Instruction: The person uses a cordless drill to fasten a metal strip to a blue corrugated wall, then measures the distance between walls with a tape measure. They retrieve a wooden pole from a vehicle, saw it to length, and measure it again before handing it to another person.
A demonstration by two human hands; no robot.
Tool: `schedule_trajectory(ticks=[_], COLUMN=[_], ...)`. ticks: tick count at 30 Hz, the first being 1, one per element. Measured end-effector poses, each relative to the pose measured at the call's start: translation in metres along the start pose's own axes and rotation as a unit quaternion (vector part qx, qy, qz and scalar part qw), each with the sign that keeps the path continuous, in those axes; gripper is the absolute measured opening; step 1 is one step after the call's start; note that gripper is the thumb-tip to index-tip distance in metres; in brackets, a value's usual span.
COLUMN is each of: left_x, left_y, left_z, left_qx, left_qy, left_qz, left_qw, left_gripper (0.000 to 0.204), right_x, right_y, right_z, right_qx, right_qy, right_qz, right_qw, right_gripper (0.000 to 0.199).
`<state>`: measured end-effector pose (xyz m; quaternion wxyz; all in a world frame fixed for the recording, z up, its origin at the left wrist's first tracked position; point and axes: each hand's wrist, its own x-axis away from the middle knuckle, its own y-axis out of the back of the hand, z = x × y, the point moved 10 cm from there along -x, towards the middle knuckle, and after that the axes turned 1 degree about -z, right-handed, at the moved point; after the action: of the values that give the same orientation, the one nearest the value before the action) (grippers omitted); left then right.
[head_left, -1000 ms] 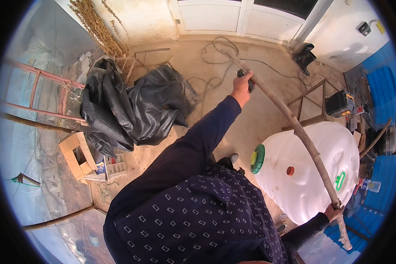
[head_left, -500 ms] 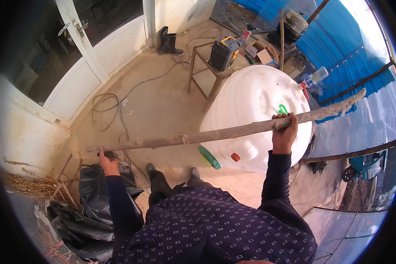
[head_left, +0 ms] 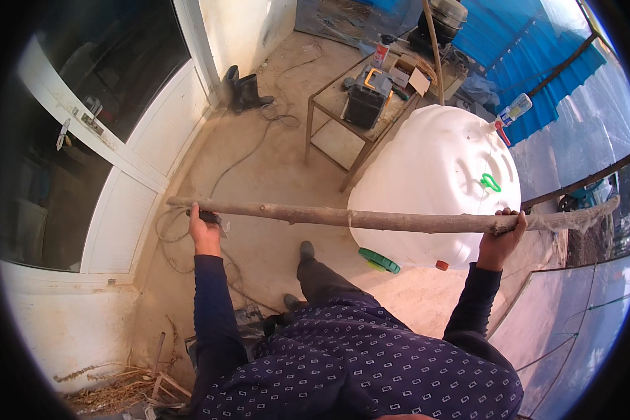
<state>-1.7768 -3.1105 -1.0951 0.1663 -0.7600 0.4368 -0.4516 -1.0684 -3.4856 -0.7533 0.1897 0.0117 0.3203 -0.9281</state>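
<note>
- Brown and bumpy, the long wooden branch (head_left: pixel 399 222) is up off the floor, held almost flat from side to side in front of the person.
- So the picking-up part looks done. The branch is in both hands and is not put down yet, so that looks left to do.
- The left hand (head_left: pixel 206 236) is near the thin end. Its thumb is on the wood. The other fingers are mostly hidden, but it looks like a closed hold.
- A small black thing (head_left: pixel 211 218) is at that hand too. I cannot tell what it is.
- The right hand (head_left: pixel 499 245) is near the rough, pale end. Its fingers curl around the wood, closed, with no gap showing.
- Seen from above, the branch crosses the big white plastic tank (head_left: pixel 427 154). I cannot tell if they touch.
- The tank has a round green lid (head_left: pixel 379 260) and a small red cap (head_left: pixel 442 265).
</note>
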Motion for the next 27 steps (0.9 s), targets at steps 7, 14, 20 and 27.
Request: schedule_trajectory(ticks=[7,14,20,27], left_x=[-0.180,-0.324,-0.443,-0.519], left_y=[-0.251,-0.447,-0.565,-0.654], left_z=[0.030,0.075,0.172,0.287], left_qx=[-0.109,-0.209,-0.292,-0.372], left_qy=[0.027,0.062,0.114,0.188], left_qz=[0.097,0.162,0.187,0.239], left_qw=[0.989,0.962,0.931,0.877], left_gripper=[0.015,0.018,0.024,0.021], right_x=[0.005,0.048,0.110,0.188], right_y=[0.005,-0.051,-0.099,-0.083], right_z=[-0.073,-0.152,-0.274,-0.460], right_qx=[-0.005,-0.017,-0.042,-0.124], right_qy=[0.027,0.007,0.002,-0.070], right_qz=[-0.129,-0.226,-0.321,-0.584], right_qw=[0.991,0.974,0.946,0.799], right_gripper=[0.017,0.018,0.014,0.011])
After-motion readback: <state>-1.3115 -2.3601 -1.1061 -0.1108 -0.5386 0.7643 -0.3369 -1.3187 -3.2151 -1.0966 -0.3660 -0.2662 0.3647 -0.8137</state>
